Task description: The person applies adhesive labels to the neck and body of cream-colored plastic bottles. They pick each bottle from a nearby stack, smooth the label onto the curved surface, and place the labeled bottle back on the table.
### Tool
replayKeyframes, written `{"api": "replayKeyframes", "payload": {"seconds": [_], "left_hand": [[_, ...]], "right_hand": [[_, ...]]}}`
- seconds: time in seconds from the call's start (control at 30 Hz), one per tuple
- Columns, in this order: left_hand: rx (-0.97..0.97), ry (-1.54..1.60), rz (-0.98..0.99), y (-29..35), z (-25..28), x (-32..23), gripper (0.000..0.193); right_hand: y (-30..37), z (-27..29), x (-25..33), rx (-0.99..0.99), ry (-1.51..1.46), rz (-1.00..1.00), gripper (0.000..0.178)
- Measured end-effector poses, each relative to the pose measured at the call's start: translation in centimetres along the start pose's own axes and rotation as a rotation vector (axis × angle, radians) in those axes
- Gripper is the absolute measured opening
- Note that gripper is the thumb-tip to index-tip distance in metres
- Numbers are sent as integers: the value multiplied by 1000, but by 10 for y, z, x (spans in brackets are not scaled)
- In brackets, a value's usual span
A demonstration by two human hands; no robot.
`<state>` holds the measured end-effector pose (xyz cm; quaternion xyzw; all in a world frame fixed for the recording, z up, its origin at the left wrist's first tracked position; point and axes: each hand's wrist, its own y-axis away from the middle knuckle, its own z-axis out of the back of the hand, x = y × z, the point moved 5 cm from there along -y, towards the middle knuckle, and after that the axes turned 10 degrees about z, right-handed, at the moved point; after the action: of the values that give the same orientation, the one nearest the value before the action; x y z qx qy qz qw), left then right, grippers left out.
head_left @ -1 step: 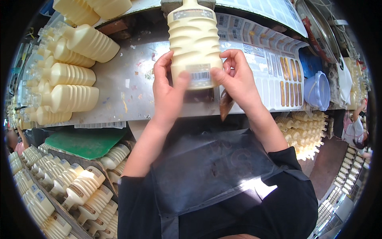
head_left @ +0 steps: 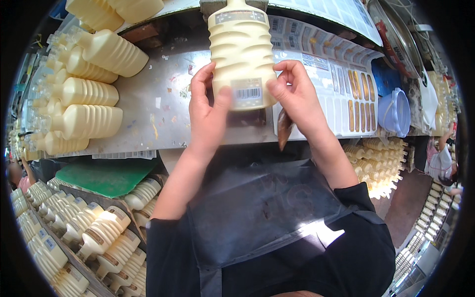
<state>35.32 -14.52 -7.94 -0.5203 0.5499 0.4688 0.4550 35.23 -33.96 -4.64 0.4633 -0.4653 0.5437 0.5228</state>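
Observation:
A cream plastic bottle [head_left: 242, 54] with wavy ridges lies on the bench, neck away from me. That neck rests at a grey block [head_left: 210, 7]. Near the bottle's base is a clear label [head_left: 247, 93] with a barcode. My left hand [head_left: 208, 111] grips the left side, thumb at the label's left edge and slightly blurred. On the other side, my right hand [head_left: 302, 101] has curled fingers against the bottle and its thumb at the lower right edge. A brown pointed tool [head_left: 284, 129] sticks out below my right palm; its upper part is hidden.
Several cream bottles [head_left: 86, 122] lie stacked at the bench's left. Label sheets [head_left: 339, 106], with gold and barcoded stickers, spread to the right beside a blue bucket [head_left: 396, 113]. A green board [head_left: 106, 174] and bottle crates [head_left: 118, 247] stand lower left. More bottles [head_left: 378, 163] stand lower right.
My right thumb has slid slightly off the label to the right. The left thumb has moved up a little, and the brown tool has shifted slightly to the right.

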Motion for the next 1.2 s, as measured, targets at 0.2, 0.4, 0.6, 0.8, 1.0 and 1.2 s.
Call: {"api": "replayKeyframes", "payload": {"seconds": [0.2,0.4,0.6,0.8,1.0,1.2], "left_hand": [[24,-51,-18,2,3,1,65],[-18,-85,-7,2,1,1,73],[-12,-75,8,1,0,1,74],[-17,-108,19,2,1,-3,79],[-41,-125,17,3,-4,-3,85],[-52,-118,20,3,-6,-6,85]], "right_hand": [[4,-2,0,-20,109,29,51],[4,-5,-3,-45,252,71,58],[5,-4,-3,-58,231,64,61],[1,-3,-4,-66,121,22,62],[2,-5,-1,-75,230,55,52],[3,-5,-1,-84,233,53,53]]}}
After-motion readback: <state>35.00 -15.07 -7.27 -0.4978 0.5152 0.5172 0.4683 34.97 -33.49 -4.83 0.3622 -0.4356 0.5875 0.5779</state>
